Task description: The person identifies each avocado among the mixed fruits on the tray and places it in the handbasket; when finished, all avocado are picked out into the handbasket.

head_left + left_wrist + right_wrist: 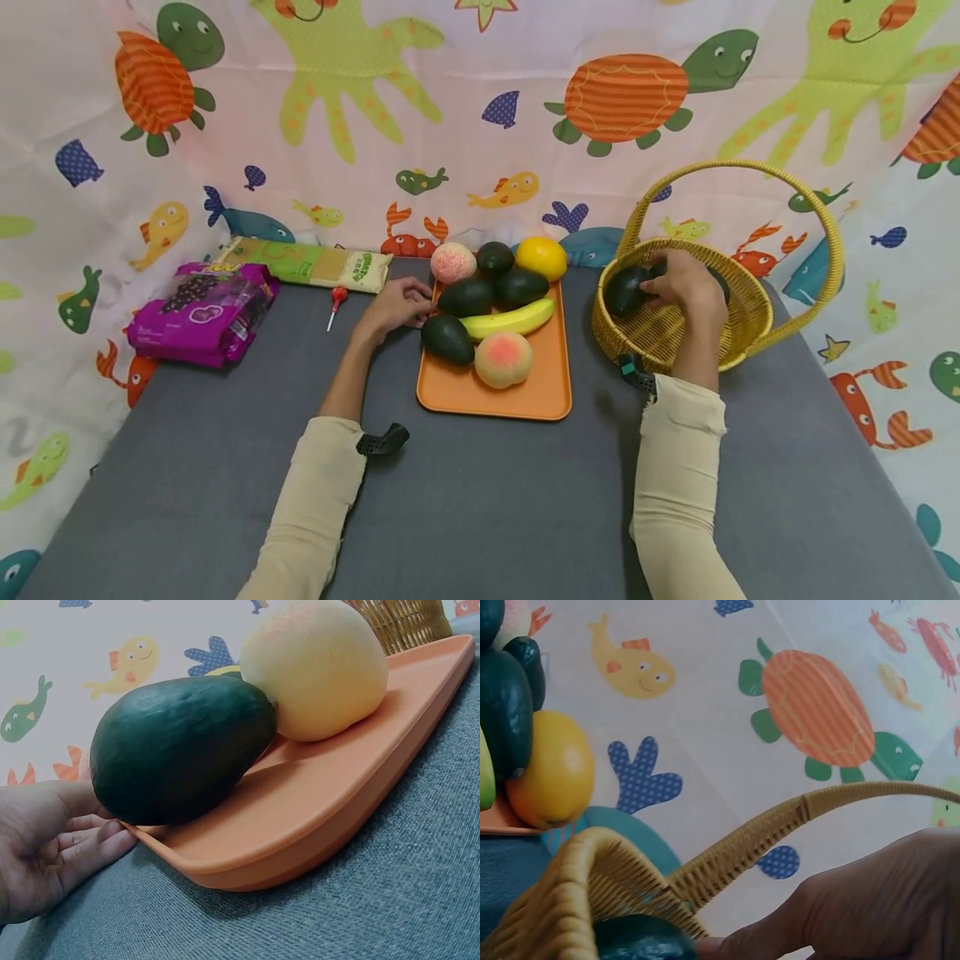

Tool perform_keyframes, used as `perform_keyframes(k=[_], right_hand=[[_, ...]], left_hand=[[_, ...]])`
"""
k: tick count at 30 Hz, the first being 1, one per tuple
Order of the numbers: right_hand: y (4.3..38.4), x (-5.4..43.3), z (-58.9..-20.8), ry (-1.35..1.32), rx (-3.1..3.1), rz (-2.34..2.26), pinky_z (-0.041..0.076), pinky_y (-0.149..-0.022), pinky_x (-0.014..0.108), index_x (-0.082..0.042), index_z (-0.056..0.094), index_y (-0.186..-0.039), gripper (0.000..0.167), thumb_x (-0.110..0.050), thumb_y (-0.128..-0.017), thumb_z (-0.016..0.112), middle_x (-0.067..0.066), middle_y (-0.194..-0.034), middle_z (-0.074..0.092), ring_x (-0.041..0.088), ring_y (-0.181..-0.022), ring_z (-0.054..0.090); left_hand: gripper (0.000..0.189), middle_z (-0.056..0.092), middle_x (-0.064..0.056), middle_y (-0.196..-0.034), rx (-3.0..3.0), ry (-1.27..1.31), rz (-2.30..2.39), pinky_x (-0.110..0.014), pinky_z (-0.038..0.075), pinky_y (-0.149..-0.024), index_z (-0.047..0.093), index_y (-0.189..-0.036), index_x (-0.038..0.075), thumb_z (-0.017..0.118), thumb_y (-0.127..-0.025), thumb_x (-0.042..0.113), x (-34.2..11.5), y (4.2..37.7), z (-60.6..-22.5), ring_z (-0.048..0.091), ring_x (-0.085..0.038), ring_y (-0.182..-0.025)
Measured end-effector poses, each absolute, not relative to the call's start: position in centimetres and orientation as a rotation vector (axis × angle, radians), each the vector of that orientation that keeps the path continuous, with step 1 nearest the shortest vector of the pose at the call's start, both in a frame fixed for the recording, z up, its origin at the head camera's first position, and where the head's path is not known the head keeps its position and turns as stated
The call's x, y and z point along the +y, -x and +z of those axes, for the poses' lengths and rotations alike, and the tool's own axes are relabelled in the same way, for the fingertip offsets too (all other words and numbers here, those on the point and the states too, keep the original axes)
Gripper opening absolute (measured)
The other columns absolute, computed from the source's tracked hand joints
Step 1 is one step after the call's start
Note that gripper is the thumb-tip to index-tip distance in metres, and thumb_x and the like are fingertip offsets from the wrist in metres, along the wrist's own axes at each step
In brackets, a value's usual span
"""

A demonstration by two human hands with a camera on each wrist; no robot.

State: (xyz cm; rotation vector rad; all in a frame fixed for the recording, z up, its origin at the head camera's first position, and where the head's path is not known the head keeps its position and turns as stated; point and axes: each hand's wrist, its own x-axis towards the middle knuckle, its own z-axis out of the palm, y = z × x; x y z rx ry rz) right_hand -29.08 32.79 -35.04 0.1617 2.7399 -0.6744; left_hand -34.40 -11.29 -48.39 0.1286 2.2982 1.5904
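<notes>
Head view: person in cream sleeves, both hands at a grey table (480, 500). R hand (686, 287) reaches into a round yellow wicker basket w/ tall arched handle (761, 329), on the R side; fingers bent down, thumb against a glossy dark-green avocado (624, 293) lying at the basket's L side. Fingertips hidden, so can't tell if it's grasping anything. L hand (401, 304) is relaxed, half-open, fingers loosely curved, fingertips touching L rim of a shallow rectangular orange tray w/ rounded corners (517, 402), approx. centre. Nearest that hand on the tray: a large dark-green, pear-shaped avocado (447, 340); beside it, a curved yellow banana (510, 322) and a round pale-yellow peach w/ pink blush (504, 360).
</notes>
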Motion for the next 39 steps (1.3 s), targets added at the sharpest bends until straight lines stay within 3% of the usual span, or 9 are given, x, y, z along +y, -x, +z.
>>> perform_keyframes(k=[5,9,14,18,22,28,32,39], right_hand=[[28.5,32.6,-34.1,-0.161,2.773,-0.672,0.055,-0.096,0.055,0.007,0.037,-0.156,0.065,-0.022,-0.104,0.063,0.036,-0.133,0.061,0.039,-0.1,0.074],[28.2,32.2,-33.4,-0.155,2.797,-0.722,0.058,-0.085,0.041,0.008,0.035,-0.157,0.068,-0.025,-0.104,0.064,0.035,-0.129,0.062,0.04,-0.101,0.071],[27.7,31.0,-32.4,-0.068,2.857,-0.757,0.05,-0.07,0.025,0.006,0.038,-0.156,0.071,-0.028,-0.102,0.068,0.027,-0.117,0.065,0.028,-0.085,0.07],[27.2,29.7,-31.5,0.023,2.884,-0.78,0.049,-0.066,0.028,0.004,0.042,-0.154,0.069,-0.03,-0.101,0.069,0.024,-0.102,0.07,0.02,-0.074,0.065],[26.7,28.2,-30.6,0.097,2.914,-0.774,0.05,-0.067,0.029,0.004,0.043,-0.153,0.066,-0.029,-0.102,0.068,0.03,-0.115,0.068,0.027,-0.082,0.066],[26.1,25.8,-30.1,0.21,2.933,-0.779,0.048,-0.068,0.032,0.001,0.047,-0.152,0.064,-0.032,-0.101,0.068,0.027,-0.108,0.067,0.033,-0.086,0.062],[25.8,24.2,-29.8,0.303,2.905,-0.809,0.051,-0.074,0.034,-0.002,0.05,-0.151,0.06,-0.032,-0.102,0.068,0.028,-0.118,0.066,0.036,-0.098,0.065],[25.9,21.5,-30.0,0.434,2.883,-0.777,0.051,-0.076,0.037,-0.005,0.052,-0.15,0.055,-0.026,-0.102,0.067,0.025,-0.117,0.069,0.034,-0.094,0.065]], left_hand=[[0.03,0.067,-0.003,-0.09,2.3,-0.119,1.583,-0.018,0.06,-0.064,0.063,-0.124,0.0,0.07,-0.099,0.015,-11.3,34.4,-48.5,0.065,-0.009,-0.074],[0.029,0.067,-0.003,-0.091,2.309,-0.129,1.588,-0.019,0.06,-0.064,0.063,-0.123,0.001,0.07,-0.099,0.015,-11.3,34.5,-48.5,0.065,-0.009,-0.075],[0.029,0.068,-0.001,-0.09,2.303,-0.131,1.589,-0.018,0.06,-0.064,0.063,-0.123,0.001,0.07,-0.099,0.014,-11.2,34.6,-48.5,0.065,-0.008,-0.074],[0.03,0.067,0.0,-0.088,2.287,-0.127,1.595,-0.019,0.059,-0.063,0.063,-0.124,-0.001,0.069,-0.098,0.012,-11.2,34.5,-48.5,0.064,-0.008,-0.074],[0.03,0.066,-0.001,-0.087,2.287,-0.128,1.602,-0.019,0.059,-0.063,0.063,-0.124,-0.002,0.069,-0.098,0.012,-11.2,34.5,-48.4,0.064,-0.009,-0.074],[0.03,0.068,0.0,-0.087,2.287,-0.129,1.598,-0.019,0.06,-0.064,0.063,-0.124,-0.001,0.069,-0.098,0.013,-11.1,34.5,-48.4,0.064,-0.009,-0.074],[0.031,0.068,0.0,-0.087,2.275,-0.13,1.601,-0.019,0.06,-0.064,0.063,-0.124,-0.001,0.07,-0.098,0.014,-11.1,34.4,-48.3,0.064,-0.008,-0.074],[0.031,0.068,0.0,-0.087,2.279,-0.137,1.604,-0.019,0.06,-0.063,0.063,-0.124,-0.001,0.071,-0.098,0.014,-11.2,34.4,-48.3,0.065,-0.009,-0.073]])
